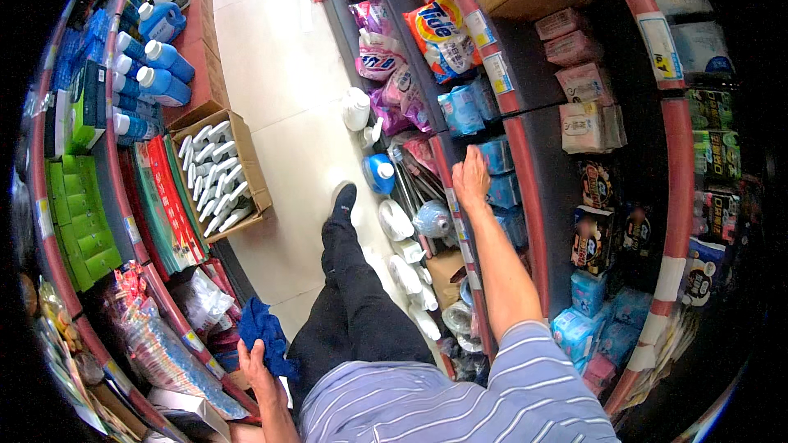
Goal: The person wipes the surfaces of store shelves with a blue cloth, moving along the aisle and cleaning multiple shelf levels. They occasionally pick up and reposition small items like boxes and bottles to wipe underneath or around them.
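At the lower left, my left hand (261,367) is closed on a crumpled dark blue cloth (267,330), which bunches up beside my thigh. My right arm stretches forward to the shelf on the right. There my right hand (470,179) is over the red shelf edge, its fingers bunched together and partly hidden. Whatever they may hold does not show. Close by it are light blue plastic-wrapped packs (497,156) in a row on that shelf, and another blue pack (461,110) just beyond the fingertips.
An open carton (261,201) of white bottles stands on the left of the aisle floor (271,74). Blue bottles (164,86) fill the left shelf. Along the right shelf's foot are white bottles (396,220), a blue jug (378,174) and detergent bags (443,37). Higher right shelves hold pink packs (584,127).
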